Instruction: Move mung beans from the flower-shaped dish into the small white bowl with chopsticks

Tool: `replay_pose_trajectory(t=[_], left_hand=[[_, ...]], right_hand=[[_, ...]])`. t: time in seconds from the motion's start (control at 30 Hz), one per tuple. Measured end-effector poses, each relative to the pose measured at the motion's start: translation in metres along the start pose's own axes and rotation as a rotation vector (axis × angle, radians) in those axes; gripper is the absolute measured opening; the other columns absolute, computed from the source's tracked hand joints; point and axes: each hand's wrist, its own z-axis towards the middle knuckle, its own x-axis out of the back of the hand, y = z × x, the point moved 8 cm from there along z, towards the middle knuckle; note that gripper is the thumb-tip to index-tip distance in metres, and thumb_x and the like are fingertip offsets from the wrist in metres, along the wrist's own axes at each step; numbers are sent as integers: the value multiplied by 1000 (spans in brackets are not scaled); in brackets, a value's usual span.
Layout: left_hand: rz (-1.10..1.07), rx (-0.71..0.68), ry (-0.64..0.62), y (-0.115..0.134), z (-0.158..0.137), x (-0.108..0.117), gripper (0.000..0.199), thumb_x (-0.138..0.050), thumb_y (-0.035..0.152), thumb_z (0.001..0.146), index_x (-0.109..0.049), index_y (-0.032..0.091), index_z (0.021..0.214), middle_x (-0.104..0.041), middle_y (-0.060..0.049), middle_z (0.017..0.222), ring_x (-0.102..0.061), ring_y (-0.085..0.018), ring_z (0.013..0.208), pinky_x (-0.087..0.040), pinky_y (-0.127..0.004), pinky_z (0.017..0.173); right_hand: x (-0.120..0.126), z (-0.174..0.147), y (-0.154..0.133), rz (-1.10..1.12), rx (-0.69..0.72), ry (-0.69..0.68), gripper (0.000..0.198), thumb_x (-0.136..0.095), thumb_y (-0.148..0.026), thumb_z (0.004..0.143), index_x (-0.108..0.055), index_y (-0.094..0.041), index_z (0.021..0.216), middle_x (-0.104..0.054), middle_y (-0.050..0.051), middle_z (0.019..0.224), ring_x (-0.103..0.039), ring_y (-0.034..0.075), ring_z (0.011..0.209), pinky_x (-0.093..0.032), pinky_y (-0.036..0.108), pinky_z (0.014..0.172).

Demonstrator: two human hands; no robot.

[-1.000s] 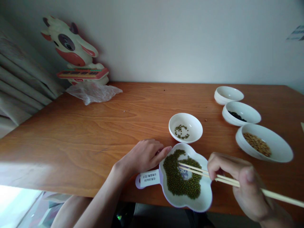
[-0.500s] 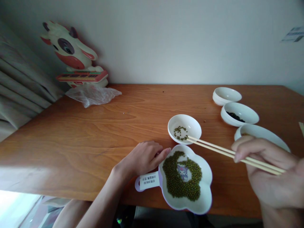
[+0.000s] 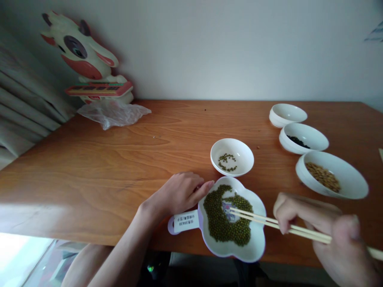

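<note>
A flower-shaped dish point(image 3: 257, 243) with a purple handle holds green mung beans point(image 3: 212, 213) around a printed cartoon figure. At the dish's upper left rim is my left hand point(image 3: 182, 193), its thumb along the rim and its fingers curled; their tips are hidden. My right hand point(image 3: 323, 231) is closed on a pair of chopsticks point(image 3: 263, 220), whose tips are over the printed figure, with no bean visible between them. Just behind the dish stands a small white bowl point(image 3: 243, 159) with a few scattered mung beans point(image 3: 227, 162).
Three white bowls line the right side: a near one point(image 3: 353, 183) with tan beans or nuts point(image 3: 323, 176), a middle one point(image 3: 317, 139) with dark pieces, and a far one point(image 3: 287, 113). A cow-shaped toy keyboard point(image 3: 98, 88) and a plastic bag point(image 3: 115, 113) are at back left.
The chopsticks have moved from the small bowl down to the dish with my right hand, uncovering the near right bowl. My left hand stays at the dish rim. The view has shifted slightly.
</note>
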Motion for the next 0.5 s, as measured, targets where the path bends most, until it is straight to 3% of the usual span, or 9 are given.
replay_pose_trajectory(t=[0.1, 0.5], left_hand=[[9, 5, -11, 0, 1, 0, 59, -29, 52, 115, -64, 18, 82, -70, -5, 81, -60, -17, 73, -38, -32, 72], [32, 18, -24, 0, 1, 0, 60, -27, 52, 115, -62, 18, 80, -69, -3, 79, -56, -16, 69, -37, -32, 69]], right_hand=[[-10, 0, 4, 46, -67, -87, 86, -16, -93, 91, -64, -24, 73, -61, 5, 69, -54, 20, 62, -38, 34, 58], [-21, 2, 6, 60, -38, -123, 74, -21, -80, 102, -63, -23, 80, -61, 4, 74, -54, 20, 68, -37, 35, 65]])
